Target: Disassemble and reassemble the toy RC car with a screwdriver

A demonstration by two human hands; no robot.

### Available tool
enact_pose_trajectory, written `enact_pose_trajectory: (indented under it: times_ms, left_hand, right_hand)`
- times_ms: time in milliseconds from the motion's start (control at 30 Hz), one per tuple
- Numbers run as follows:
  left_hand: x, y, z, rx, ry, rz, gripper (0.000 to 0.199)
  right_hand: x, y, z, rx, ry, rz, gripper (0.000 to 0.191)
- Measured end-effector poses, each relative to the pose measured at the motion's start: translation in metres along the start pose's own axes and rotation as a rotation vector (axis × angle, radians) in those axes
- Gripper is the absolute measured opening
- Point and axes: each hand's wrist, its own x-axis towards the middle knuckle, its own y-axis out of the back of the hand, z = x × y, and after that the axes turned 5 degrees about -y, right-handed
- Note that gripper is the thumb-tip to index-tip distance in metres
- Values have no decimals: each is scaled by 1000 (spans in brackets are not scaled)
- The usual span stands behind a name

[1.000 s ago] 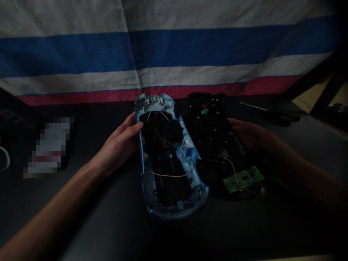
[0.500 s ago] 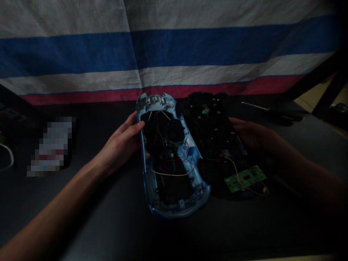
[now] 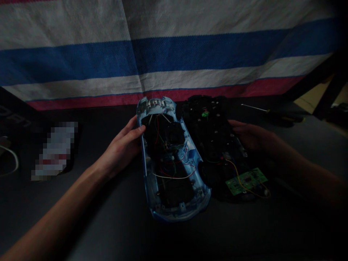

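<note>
A blue toy car body shell (image 3: 194,156) lies upside down on the dark table, its inside with red, green and white wires facing up. My left hand (image 3: 122,145) grips the shell's left edge, thumb over the rim and fingers underneath. Right beside it lies the black toy car chassis (image 3: 214,134), with a small green part near its far end. A green circuit board (image 3: 247,181) with a yellow wire rests on the chassis's near end. My right hand (image 3: 251,136) holds the chassis's right side, its fingers partly hidden in shadow.
A screwdriver (image 3: 272,111) lies at the back right. On the left are a blurred pale packet (image 3: 58,146) and a white cable (image 3: 15,159). A striped cloth (image 3: 174,54) hangs behind the table (image 3: 108,221), and a dark frame (image 3: 307,81) stands at the right.
The view has tilted slightly, so everything sits a little lower in the picture. Both hands keep their places on the shell and the chassis.
</note>
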Motion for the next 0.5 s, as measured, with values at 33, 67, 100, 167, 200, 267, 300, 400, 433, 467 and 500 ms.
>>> enact_pose_trajectory:
  times_ms: [33, 67, 100, 167, 200, 267, 300, 400, 433, 467, 500]
  left_hand:
    - [0, 0, 0, 6, 0, 0, 55]
    - [0, 0, 0, 11, 0, -1, 55]
    - [0, 0, 0, 13, -1, -3, 56]
    - [0, 0, 0, 12, -3, -7, 56]
    - [0, 0, 1, 10, -1, -6, 57]
    - [-1, -1, 1, 2, 5, -8, 58]
    - [-1, -1, 1, -1, 4, -10, 58]
    - [-1, -2, 2, -4, -1, -10, 58]
    - [-1, -2, 2, -3, -3, -9, 57]
    - [-1, -3, 2, -2, -5, -9, 56]
    - [-2, -3, 2, -2, -5, -8, 55]
  right_hand:
    - [-1, -1, -1, 23, -8, 0, 33]
    - [-2, -2, -1, 35, -14, 3, 33]
    - [-2, -3, -1, 43, -20, 8, 33]
    - [-2, -3, -2, 53, -29, 14, 34]
    - [-2, -3, -2, 54, -30, 15, 35]
    - [-3, -2, -2, 50, -28, 11, 35]
    - [-3, -2, -2, 45, -30, 8, 36]
    - [-3, -2, -2, 29, -24, 7, 37]
    - [-3, -3, -3, 24, -23, 14, 36]
    - [-3, -3, -3, 20, -24, 25, 36]
    - [-3, -4, -4, 14, -34, 40, 35]
